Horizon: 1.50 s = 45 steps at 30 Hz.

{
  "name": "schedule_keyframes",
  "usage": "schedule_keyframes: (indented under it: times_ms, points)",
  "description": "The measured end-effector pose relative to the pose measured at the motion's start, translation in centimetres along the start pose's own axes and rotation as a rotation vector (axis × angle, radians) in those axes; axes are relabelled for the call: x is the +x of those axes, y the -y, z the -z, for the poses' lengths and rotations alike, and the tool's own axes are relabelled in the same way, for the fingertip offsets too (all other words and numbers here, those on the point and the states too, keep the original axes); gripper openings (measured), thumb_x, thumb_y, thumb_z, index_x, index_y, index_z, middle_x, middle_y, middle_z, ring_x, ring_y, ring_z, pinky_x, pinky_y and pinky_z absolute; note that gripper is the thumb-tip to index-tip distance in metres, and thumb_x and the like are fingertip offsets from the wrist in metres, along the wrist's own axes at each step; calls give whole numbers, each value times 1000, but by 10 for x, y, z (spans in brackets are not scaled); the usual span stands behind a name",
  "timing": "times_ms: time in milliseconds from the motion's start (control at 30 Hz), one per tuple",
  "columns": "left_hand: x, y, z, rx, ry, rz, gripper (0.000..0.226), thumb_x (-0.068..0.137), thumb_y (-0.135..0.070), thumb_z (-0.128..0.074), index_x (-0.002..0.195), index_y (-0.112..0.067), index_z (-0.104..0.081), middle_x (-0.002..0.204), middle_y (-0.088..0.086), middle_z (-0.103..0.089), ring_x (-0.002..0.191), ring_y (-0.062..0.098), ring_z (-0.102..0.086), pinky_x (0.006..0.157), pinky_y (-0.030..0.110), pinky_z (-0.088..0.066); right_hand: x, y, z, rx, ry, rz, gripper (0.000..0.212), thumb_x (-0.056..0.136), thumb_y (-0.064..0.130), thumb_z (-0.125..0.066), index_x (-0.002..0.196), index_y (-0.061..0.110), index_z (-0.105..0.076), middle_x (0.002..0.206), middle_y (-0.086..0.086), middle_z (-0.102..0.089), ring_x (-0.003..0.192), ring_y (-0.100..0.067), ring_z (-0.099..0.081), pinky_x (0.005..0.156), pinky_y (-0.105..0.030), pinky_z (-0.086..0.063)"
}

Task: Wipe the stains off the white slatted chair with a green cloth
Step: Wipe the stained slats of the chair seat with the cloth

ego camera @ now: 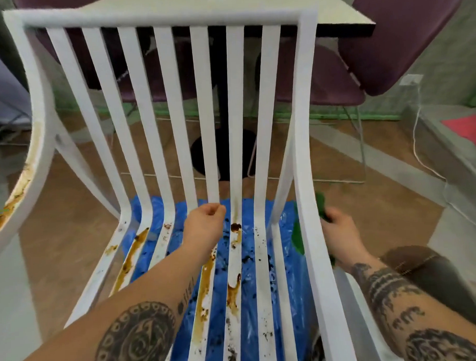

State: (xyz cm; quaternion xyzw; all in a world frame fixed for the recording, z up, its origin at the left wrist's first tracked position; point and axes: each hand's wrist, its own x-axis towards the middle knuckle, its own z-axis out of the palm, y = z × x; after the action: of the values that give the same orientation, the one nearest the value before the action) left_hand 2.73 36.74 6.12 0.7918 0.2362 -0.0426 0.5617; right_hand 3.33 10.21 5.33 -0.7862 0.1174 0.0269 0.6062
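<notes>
Two hands on the white slatted chair, one with the green cloth.
The right hand grasps the cloth, bunched against the outer side of the chair's right frame rail, which hides part of it. The left hand is clenched around a middle slat where the back bends into the seat. Brown stains streak the seat slats just beside and below the left hand, and more run along the armrest far to its left. A blue sheet shows between the slats beneath both hands. Beyond the hands stand a pedestal surface and purple chairs.
</notes>
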Motion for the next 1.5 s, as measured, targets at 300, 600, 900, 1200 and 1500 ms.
schedule_keyframes:
  times_ms: [300,600,900,1200,1500]
  points:
    - [68,-8,-41,97,0,-185,44,107,-32,-41,151,-30,-43,134,-3,-61,79,18,-75,54,22,-52,60,-24,-86,-581,-36,805,37,89,15,-74,126,20,-69,92,0,-61,77,-19,-61,71,-20,-53]
    - [71,-8,-41,41,92,-126,42,105,-41,-41,146,-33,-48,114,6,-64,54,16,-72,38,13,-39,50,-46,-95,-1174,171,591,48,101,20,-52,147,35,-50,107,-6,-54,79,-27,-62,64,-27,-31]
    - [55,-11,-35,8,149,-42,53,106,-42,-40,157,-34,-27,155,-5,-43,75,21,-73,38,12,-38,62,-8,-84,-1120,440,446,34,105,4,-42,136,4,-56,134,-16,-56,115,-25,-57,66,0,-31]
    - [34,13,-22,160,140,-76,51,105,-37,-44,155,-31,-36,123,15,-65,71,21,-70,52,27,-51,26,-23,-77,-1017,589,196,32,104,19,-48,130,23,-66,116,-11,-69,102,-29,-65,91,-28,-49]
    - [12,31,-17,305,160,-91,47,106,-33,-42,152,-28,-42,93,-2,-70,74,27,-69,54,34,-54,6,-29,-87,-840,424,230,35,105,4,-41,135,7,-60,105,-10,-62,87,-26,-59,60,-8,-35]
